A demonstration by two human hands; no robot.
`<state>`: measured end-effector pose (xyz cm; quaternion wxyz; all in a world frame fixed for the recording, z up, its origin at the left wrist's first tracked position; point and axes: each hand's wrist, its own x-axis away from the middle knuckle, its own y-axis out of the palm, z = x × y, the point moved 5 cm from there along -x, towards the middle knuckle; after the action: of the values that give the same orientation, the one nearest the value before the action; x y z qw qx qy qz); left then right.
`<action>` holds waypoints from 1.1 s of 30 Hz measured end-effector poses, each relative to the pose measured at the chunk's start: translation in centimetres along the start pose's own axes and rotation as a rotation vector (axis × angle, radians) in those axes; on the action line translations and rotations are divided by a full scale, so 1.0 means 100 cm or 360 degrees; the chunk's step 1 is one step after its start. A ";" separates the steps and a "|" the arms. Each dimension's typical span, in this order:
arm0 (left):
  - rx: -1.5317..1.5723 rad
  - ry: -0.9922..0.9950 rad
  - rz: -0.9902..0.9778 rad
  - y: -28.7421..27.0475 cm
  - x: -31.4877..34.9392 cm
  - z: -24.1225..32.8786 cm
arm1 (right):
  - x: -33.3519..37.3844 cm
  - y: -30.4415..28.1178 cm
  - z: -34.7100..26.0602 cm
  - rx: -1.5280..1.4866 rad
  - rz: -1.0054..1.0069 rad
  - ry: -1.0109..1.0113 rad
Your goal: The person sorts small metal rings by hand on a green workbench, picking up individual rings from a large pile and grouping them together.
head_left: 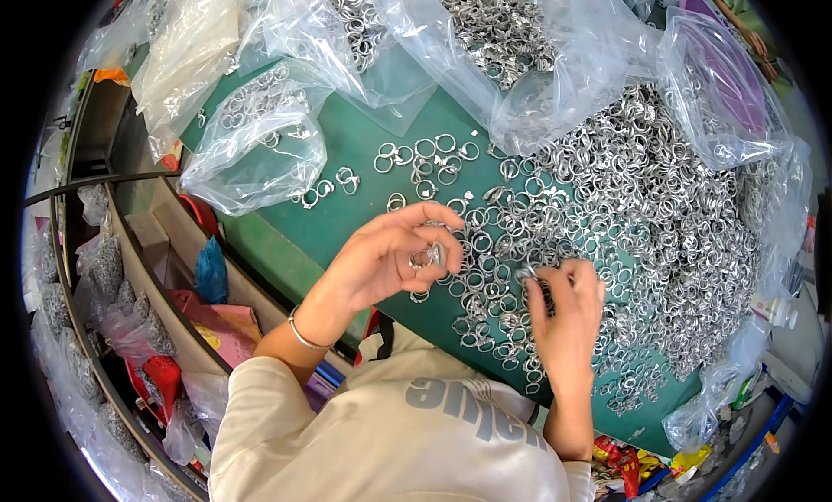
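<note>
My left hand [381, 251], with a bangle on its wrist, is raised over the green tabletop [347, 216]. Its fingers curl around a few silver rings [425, 259]. To the right, my right hand [568, 320] reaches down to the loose rings [485, 281] spread before me. Its thumb and fingers are pinched on a silver ring [525, 272], partly hidden by the fingertips. A deep heap of similar rings [685, 216] rises on the right side of the table. Smaller clusters of rings [425, 160] lie just beyond my left hand.
Clear plastic bags [260, 147] holding rings line the far side of the table. Another open bag [563, 95] borders the heap. On the left, an open drawer [173, 268] holds a blue bag [211, 272]. A person's arm [745, 25] shows at far right.
</note>
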<state>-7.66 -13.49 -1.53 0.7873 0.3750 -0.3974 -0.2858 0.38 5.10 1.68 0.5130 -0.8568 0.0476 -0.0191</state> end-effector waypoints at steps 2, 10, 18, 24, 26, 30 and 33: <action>-0.0050 -0.0009 -0.0011 -0.005 0.003 -0.003 | 0.007 -0.009 0.010 0.0035 -0.0009 0.0071; -0.2676 0.1102 0.0558 0.030 -0.008 0.001 | -0.030 0.018 -0.028 -0.0003 0.0123 -0.0209; -0.2663 0.1022 0.0692 0.024 -0.012 0.014 | -0.028 0.012 -0.030 -0.0049 0.0228 -0.0257; -0.2945 0.0979 0.0692 0.027 -0.018 0.014 | 0.005 0.020 0.019 -0.2479 -0.0265 0.0735; -0.3074 0.0885 0.0628 0.032 -0.023 0.014 | 0.007 0.021 0.017 -0.2949 -0.0267 0.1048; -0.3388 0.0672 0.0440 0.036 -0.032 0.014 | 0.008 0.021 0.019 -0.2927 -0.0252 0.1058; -0.3526 0.0576 0.0375 0.035 -0.039 0.016 | 0.012 0.018 0.035 -0.2022 -0.0127 0.0864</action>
<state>-10.44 -9.22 0.39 0.7542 -0.5339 0.1623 -0.3462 1.75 7.24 -1.59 -0.1195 -0.9572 0.1448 -0.2203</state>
